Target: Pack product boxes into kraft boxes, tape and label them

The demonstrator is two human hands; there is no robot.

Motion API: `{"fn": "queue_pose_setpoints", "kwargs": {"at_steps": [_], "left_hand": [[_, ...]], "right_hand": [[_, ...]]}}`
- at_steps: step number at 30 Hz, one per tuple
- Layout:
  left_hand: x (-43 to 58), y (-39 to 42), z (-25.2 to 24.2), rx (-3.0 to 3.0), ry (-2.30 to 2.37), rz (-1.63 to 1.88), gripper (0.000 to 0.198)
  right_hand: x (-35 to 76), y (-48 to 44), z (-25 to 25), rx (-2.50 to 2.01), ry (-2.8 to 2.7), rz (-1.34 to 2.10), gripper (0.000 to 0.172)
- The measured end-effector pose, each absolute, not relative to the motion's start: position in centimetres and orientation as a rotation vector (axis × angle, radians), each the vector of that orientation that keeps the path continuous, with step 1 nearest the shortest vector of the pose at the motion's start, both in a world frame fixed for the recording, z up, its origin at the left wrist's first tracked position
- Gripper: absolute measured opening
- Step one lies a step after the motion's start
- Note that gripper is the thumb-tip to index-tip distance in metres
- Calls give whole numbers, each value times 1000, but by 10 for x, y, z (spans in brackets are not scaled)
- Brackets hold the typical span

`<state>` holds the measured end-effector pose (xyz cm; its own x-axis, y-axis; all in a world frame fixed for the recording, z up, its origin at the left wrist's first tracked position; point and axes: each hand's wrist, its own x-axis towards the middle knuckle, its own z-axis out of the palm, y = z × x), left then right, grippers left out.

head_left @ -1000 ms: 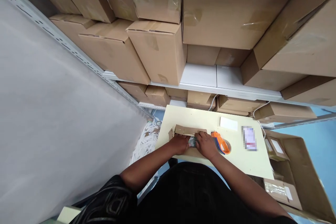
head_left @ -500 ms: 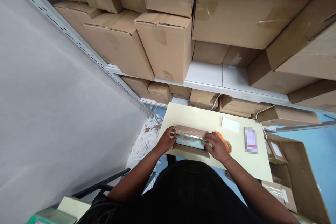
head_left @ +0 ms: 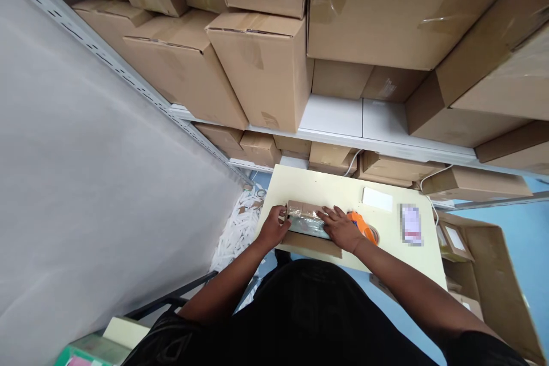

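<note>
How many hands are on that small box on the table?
2: the left hand holds the left end of the box; the right hand lies flat on its right half.

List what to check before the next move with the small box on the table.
1. Left hand at the left end of the small box: ok.
2. Right hand flat on the shiny wrapped pack: ok.
3. Pack lying in the box between its flaps: ok.
4. Near flap shut: not ok, it lies open on the table.
5. Tape dispenser close by, just right of the right hand: ok.
6. Pack seated fully down in the box: cannot tell.
</note>
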<state>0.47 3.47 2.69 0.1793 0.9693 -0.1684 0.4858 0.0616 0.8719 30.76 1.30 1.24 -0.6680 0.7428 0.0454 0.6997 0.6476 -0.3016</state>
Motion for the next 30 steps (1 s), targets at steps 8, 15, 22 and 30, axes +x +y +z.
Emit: {"fn": "queue_pose_setpoints", "kwargs": {"at_steps": [8,15,22,30], "left_hand": [[-42,30,39,2032,897,301,82],[-23,38,31,2121,1115,398,65],[14,41,7,1754,1377,728,61],[19,42,-24,1192,1521,568,107]], "right_hand": [[306,24,21,-1260,-2764,475,34],[325,30,35,-1124,-2720,676,21],[339,-12,21,-1420,-1990,732,27],[312,-46,24,-1542,-1942,602,30]]}}
